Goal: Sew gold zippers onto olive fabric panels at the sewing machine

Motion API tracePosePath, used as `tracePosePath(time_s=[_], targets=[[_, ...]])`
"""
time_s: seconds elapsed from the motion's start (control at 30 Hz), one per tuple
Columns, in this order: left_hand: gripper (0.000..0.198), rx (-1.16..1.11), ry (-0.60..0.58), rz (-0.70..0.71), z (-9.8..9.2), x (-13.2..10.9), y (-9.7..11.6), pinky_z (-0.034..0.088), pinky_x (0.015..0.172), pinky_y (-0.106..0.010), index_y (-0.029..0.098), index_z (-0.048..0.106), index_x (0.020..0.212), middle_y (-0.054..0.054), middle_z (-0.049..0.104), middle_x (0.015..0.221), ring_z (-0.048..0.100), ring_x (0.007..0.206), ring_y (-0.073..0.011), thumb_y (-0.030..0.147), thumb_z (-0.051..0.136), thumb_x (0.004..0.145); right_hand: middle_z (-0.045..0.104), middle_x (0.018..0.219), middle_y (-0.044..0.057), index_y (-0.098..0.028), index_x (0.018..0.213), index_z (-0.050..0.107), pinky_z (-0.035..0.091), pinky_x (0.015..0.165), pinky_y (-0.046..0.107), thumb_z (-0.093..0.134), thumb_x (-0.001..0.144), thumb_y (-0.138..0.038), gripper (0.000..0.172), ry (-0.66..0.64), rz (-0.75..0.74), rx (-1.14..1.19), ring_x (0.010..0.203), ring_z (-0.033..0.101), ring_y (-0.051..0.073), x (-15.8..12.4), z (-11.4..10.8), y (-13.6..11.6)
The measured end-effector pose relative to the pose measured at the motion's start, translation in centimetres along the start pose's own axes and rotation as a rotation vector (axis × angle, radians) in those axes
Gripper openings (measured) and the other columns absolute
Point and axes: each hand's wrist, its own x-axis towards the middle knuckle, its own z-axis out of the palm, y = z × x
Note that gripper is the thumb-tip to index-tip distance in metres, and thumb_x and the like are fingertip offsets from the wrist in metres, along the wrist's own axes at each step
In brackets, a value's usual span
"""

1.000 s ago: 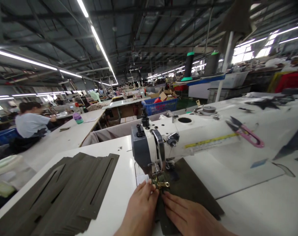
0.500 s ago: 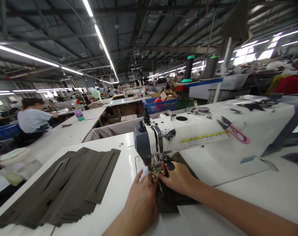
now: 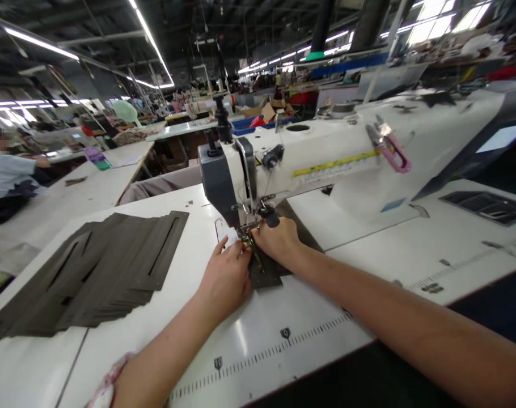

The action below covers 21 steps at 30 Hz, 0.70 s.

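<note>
**As both hands met at the sewing machine (image 3: 309, 156): head-worn view, close work at the presser foot**

Head-worn view. The left hand (image 3: 226, 277) was partly open, with its fingers spread and their tips at a small brass fitting (image 3: 248, 245); whether they pinched it could not be told. The right hand (image 3: 277, 241) lay curved and low over a dark olive cloth piece (image 3: 264, 273), pressing on it just beside the fitting; whether it gripped anything could not be told. The fitting sat on the cloth, directly below the presser foot (image 3: 245, 226), with a white slip (image 3: 226, 238) just to its left. To the left on the white table (image 3: 258, 317) lay a fanned stack of slotted olive strips (image 3: 100, 266). A printed ruler scale (image 3: 262, 354) ran along the near table edge. Pink-handled snips (image 3: 389, 150) rested on the machine's arm, beside a yellow tape measure (image 3: 334, 163). Farther left, a seated co-worker (image 3: 3, 175) was at a neighbouring bench. Blue crates (image 3: 245, 126) and cardboard boxes (image 3: 270, 110) stood beyond the machine.
</note>
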Motion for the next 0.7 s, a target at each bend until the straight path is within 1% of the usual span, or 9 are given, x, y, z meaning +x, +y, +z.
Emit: tracePosePath(time_s=[0.1,0.17,0.23,0.27,0.3,0.37,0.5,0.6,0.7], targets=[[0.040,0.006,-0.006,-0.014,-0.1,-0.1,0.2,0.030,0.103,-0.046,0.007,0.056,0.105,-0.015,0.060,0.103,0.056,0.100,-0.0242,0.011,0.048,0.066,0.065,0.090,0.018,-0.008,0.092,0.064,0.048,0.070,0.037,0.029,0.093,-0.026,0.040,0.067,-0.023,0.022,0.085,0.063,0.027,-1.2,-0.6,-0.1],[0.041,-0.004,-0.001,-0.027,-0.2,-0.4,0.4,0.032,0.102,-0.047,0.006,0.057,0.106,-0.015,0.060,0.103,0.056,0.101,-0.0247,0.010,0.049,0.065,0.063,0.101,0.017,-0.009,0.099,0.062,0.047,0.080,0.037,0.033,0.092,-0.026,0.035,0.113,-0.111,0.036,0.094,0.060,0.025,-3.0,-0.7,0.2],[0.040,-0.020,0.034,-0.041,0.0,-1.0,0.6,0.037,0.099,-0.046,0.007,0.058,0.106,-0.015,0.060,0.106,0.056,0.101,-0.0249,0.009,0.050,0.067,0.056,0.118,0.013,-0.012,0.111,0.058,0.041,0.094,0.033,0.044,0.087,-0.034,0.035,0.150,-0.315,0.073,0.110,0.051,0.022,-5.2,-0.4,0.7],[0.038,-0.030,0.064,-0.044,0.2,-1.3,0.8,0.040,0.097,-0.045,0.008,0.059,0.105,-0.015,0.060,0.108,0.056,0.101,-0.0247,0.008,0.049,0.068,0.053,0.122,0.016,-0.007,0.115,0.055,0.039,0.097,0.035,0.050,0.083,-0.037,0.044,0.184,-0.483,0.127,0.114,0.048,0.024,-6.2,-0.1,1.1],[0.036,-0.037,0.097,-0.040,0.4,-1.6,0.9,0.043,0.095,-0.044,0.008,0.059,0.104,-0.014,0.060,0.109,0.057,0.101,-0.0246,0.007,0.049,0.070,0.050,0.125,0.020,-0.001,0.119,0.052,0.037,0.099,0.038,0.051,0.082,-0.040,0.054,0.216,-0.579,0.155,0.118,0.044,0.027,-7.0,0.3,1.5],[0.032,-0.036,0.151,-0.012,0.9,-2.2,1.2,0.047,0.091,-0.042,0.009,0.061,0.103,-0.014,0.060,0.111,0.057,0.101,-0.0247,0.006,0.048,0.073,0.049,0.125,0.022,0.004,0.120,0.050,0.038,0.100,0.040,0.047,0.084,-0.033,0.052,0.247,-0.667,0.181,0.120,0.042,0.028,-8.0,1.0,2.0],[0.030,0.011,0.166,0.069,1.2,-2.6,1.3,0.049,0.090,-0.043,0.008,0.059,0.105,-0.016,0.060,0.111,0.058,0.101,-0.0257,0.006,0.049,0.076,0.052,0.123,0.021,0.005,0.116,0.053,0.040,0.099,0.038,0.040,0.084,-0.016,0.041,0.267,-0.688,0.175,0.117,0.045,0.027,-7.9,1.4,2.2],[0.029,0.018,0.165,0.096,1.0,-2.2,1.0,0.050,0.088,-0.042,0.008,0.059,0.104,-0.016,0.061,0.110,0.058,0.101,-0.0255,0.005,0.048,0.077,0.053,0.122,0.020,0.005,0.115,0.054,0.040,0.098,0.036,0.039,0.082,-0.011,0.040,0.309,-0.689,0.187,0.116,0.047,0.027,-7.2,1.5,2.1],[0.025,-0.013,0.200,0.125,0.9,-1.5,0.5,0.051,0.086,-0.042,0.009,0.060,0.098,-0.015,0.062,0.105,0.059,0.098,-0.0249,0.005,0.047,0.078,0.055,0.120,0.019,0.004,0.113,0.057,0.039,0.099,0.034,0.037,0.081,-0.010,0.040,0.362,-0.691,0.213,0.114,0.049,0.026,-6.6,1.8,2.2]])
